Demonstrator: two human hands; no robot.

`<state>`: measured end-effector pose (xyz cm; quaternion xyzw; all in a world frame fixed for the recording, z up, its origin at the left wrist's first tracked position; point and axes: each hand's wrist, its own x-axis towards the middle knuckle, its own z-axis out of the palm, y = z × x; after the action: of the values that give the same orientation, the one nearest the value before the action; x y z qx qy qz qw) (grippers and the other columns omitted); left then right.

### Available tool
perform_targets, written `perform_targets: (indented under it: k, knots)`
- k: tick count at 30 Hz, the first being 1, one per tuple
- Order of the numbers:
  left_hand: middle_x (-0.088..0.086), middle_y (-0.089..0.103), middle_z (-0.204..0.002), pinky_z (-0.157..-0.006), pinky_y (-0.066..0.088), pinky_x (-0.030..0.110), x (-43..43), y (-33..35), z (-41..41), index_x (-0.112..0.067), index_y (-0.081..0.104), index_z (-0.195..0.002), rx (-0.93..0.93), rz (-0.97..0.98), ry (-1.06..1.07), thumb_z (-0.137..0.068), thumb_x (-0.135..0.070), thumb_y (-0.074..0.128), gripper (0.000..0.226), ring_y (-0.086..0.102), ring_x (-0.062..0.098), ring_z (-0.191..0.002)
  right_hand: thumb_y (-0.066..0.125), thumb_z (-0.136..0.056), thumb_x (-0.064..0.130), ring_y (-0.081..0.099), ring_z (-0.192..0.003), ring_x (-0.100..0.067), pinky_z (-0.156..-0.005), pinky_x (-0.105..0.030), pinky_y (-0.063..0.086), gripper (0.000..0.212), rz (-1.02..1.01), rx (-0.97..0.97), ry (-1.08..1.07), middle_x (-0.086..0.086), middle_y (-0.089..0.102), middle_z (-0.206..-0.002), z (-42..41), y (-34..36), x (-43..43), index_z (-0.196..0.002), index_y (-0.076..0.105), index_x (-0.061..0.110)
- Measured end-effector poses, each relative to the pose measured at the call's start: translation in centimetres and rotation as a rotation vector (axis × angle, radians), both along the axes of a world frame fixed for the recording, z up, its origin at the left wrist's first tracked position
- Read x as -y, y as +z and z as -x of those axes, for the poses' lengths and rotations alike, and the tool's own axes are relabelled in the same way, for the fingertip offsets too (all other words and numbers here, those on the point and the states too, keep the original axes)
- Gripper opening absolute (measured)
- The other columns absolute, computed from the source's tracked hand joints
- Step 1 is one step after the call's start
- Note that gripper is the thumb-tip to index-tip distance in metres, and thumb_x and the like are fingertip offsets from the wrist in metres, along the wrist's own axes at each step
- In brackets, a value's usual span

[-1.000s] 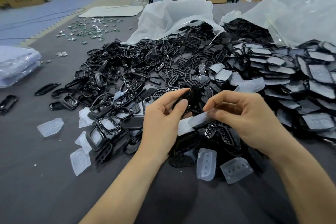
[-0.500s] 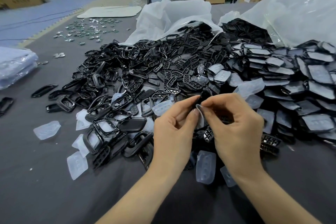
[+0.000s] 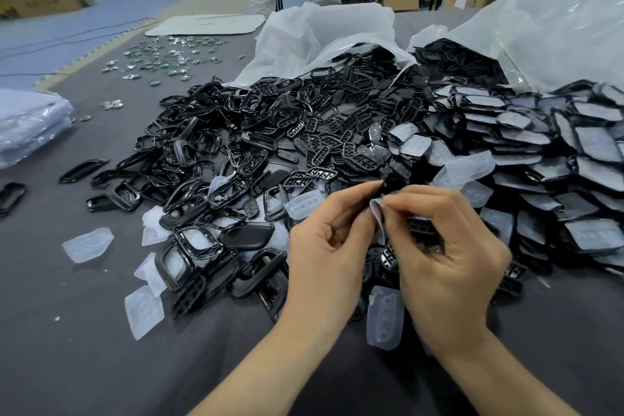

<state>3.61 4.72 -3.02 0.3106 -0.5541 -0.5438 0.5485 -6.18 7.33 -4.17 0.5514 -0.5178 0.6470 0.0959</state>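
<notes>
Translucent pad [image 3: 376,219]: where was it located? (Inspector)

It was held edge-up between both hands, above the near end of the parts pile on the grey table [image 3: 84,348]. (Operator)

Report readable markings, left to right. (Inspector)

The cardboard box [image 3: 37,0] at far left carried dark print, too blurred to read. The stack of clear bags [image 3: 30,125] lay at the table's left edge; any label on it could not be made out. Right of it, the loose pads [image 3: 87,245] showed three moulded dimples each. The black frames [image 3: 202,152] formed the centre pile. (Operator)

State the grip. (Inspector)

The left hand [image 3: 329,257] had its thumb and forefinger closed toward each other. The thumb pressed the pad's left face, and the forefinger tip touched the black part [image 3: 393,179] just above the pad. Its other fingers were curled loosely. The right hand [image 3: 449,246] pinched the pad's upper edge between thumb and forefinger, fingertips tight together. How the black part was secured behind the fingers could not be told. (Operator)

And to the right? (Inspector)

The stacked parts [image 3: 540,145] lay in overlapping rows, pale faces up, spilling from the white bag [image 3: 557,27]. (Operator)
</notes>
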Motion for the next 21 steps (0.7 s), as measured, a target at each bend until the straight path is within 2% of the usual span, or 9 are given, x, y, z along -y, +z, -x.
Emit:
perform_targets:
  k: [6, 11, 16, 18, 21]
  knots:
    - [-0.009, 0.075, -0.091, -0.076, 0.050, 0.011, -0.15, 0.05, 0.05, -0.027, 0.070, -0.095, 0.024, 0.033, 0.030, -0.089, 0.003, 0.061, 0.032, 0.070, 0.003, -0.089, 0.069, -0.085, 0.004, 0.063, -0.080, -0.012, -0.076, -0.020, 0.049, 0.002, -0.019, 0.064, 0.031, -0.005, 0.066, -0.085, -0.04, -0.03, -0.01, -0.086, 0.069, 0.002]
    - [-0.011, 0.075, -0.092, -0.076, 0.050, 0.011, 0.03, 0.07, -0.08, -0.026, 0.069, -0.095, 0.048, 0.047, 0.024, -0.089, 0.008, 0.058, 0.036, 0.069, 0.001, -0.090, 0.066, -0.086, 0.002, 0.059, -0.082, -0.005, -0.077, -0.016, 0.046, 0.005, -0.101, 0.119, 0.086, -0.001, 0.063, -0.085, 0.00, 0.10, 0.09, -0.088, 0.067, 0.007]
    - [-0.013, 0.075, -0.088, -0.075, 0.050, 0.010, 0.12, 0.07, -0.08, -0.021, 0.069, -0.094, 0.061, 0.073, 0.006, -0.089, 0.007, 0.059, 0.031, 0.069, 0.000, -0.087, 0.068, -0.085, 0.006, 0.055, -0.084, -0.003, -0.077, -0.013, 0.044, 0.008, -0.117, 0.144, 0.083, 0.001, 0.057, -0.089, 0.16, 0.21, 0.25, -0.089, 0.067, 0.013]
    - [-0.014, 0.074, -0.087, -0.074, 0.049, 0.010, 0.32, 0.05, -0.20, -0.021, 0.069, -0.093, 0.074, 0.085, 0.004, -0.089, 0.007, 0.059, 0.030, 0.069, -0.001, -0.085, 0.071, -0.083, 0.010, 0.054, -0.082, -0.006, -0.075, -0.013, 0.044, 0.016, -0.130, 0.181, 0.089, 0.002, 0.053, -0.091, 0.22, 0.34, 0.35, -0.090, 0.064, 0.022]
    - [-0.015, 0.073, -0.084, -0.073, 0.048, 0.009, 0.71, 0.08, -0.48, -0.023, 0.070, -0.092, 0.129, 0.114, 0.003, -0.089, 0.005, 0.060, 0.031, 0.067, -0.002, -0.081, 0.074, -0.080, 0.012, 0.055, -0.083, -0.012, -0.073, -0.016, 0.046, 0.039, -0.199, 0.297, 0.142, 0.001, 0.053, -0.098, 0.40, 0.62, 0.52, -0.095, 0.050, 0.039]
